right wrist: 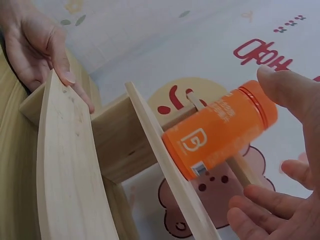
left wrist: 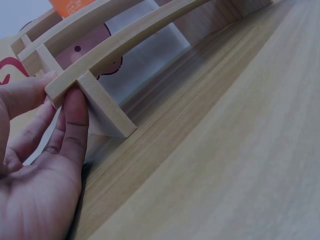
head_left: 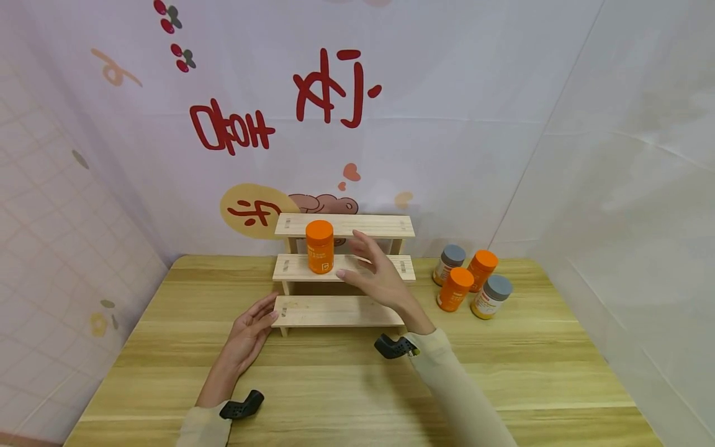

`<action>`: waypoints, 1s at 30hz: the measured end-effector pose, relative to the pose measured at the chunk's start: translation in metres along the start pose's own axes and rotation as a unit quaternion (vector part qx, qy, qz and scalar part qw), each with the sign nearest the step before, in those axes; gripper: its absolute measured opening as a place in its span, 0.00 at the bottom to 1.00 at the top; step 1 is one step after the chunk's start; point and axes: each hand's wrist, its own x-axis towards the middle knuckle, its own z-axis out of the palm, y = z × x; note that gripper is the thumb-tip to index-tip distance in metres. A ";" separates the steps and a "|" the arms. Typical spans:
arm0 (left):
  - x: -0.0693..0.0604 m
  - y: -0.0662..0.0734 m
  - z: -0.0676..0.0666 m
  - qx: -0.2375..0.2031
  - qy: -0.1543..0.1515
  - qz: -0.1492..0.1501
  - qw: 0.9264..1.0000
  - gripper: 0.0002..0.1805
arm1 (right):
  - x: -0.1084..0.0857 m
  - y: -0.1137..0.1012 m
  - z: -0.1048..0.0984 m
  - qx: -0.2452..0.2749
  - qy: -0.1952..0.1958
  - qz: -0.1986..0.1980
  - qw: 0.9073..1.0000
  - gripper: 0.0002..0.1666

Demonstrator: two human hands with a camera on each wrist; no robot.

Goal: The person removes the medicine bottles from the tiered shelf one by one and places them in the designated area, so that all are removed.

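An orange bottle (head_left: 320, 248) with an orange cap stands upright on the middle step of a three-tier wooden shelf (head_left: 341, 310). Just right of it is my right hand (head_left: 380, 276), fingers and thumb spread and holding nothing. In the right wrist view the thumb (right wrist: 280, 85) is close to the bottle's cap, and the other fingers are apart from the bottle. My left hand (head_left: 248, 335) pinches the left end of the lowest step. The left wrist view has its thumb (left wrist: 27, 92) at the board's end and its fingers beneath.
To the right of the shelf, two orange-capped bottles (head_left: 455, 288) and two grey-capped bottles (head_left: 491, 297) stand in a cluster on the wooden table (head_left: 313, 397). A printed cloth wall (head_left: 447, 124) rises behind the shelf and at both sides.
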 end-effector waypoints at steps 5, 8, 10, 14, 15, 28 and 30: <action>0.000 0.000 0.000 0.003 -0.001 -0.004 1.000 0.39 | 0.009 -0.002 0.009 -0.002 -0.002 0.009 1.000 0.52; 0.000 0.000 0.000 0.005 -0.004 -0.004 1.000 0.39 | 0.014 -0.003 0.014 -0.007 -0.004 0.008 1.000 0.50; 0.000 0.000 -0.001 0.005 -0.005 -0.005 1.000 0.39 | 0.017 -0.003 0.018 -0.016 -0.005 0.006 1.000 0.49; -0.001 0.000 -0.001 0.005 -0.009 -0.003 1.000 0.39 | 0.024 -0.004 0.027 -0.023 -0.006 -0.006 1.000 0.47; -0.001 0.000 -0.001 0.005 -0.009 -0.002 1.000 0.39 | 0.025 -0.004 0.029 -0.025 -0.005 -0.009 1.000 0.47; 0.000 -0.002 -0.002 0.003 -0.001 -0.007 1.000 0.39 | 0.041 -0.001 0.052 -0.061 0.035 -0.015 0.997 0.41; 0.000 -0.001 -0.001 0.003 0.000 -0.007 1.000 0.38 | 0.042 0.000 0.053 -0.064 0.041 -0.013 0.997 0.40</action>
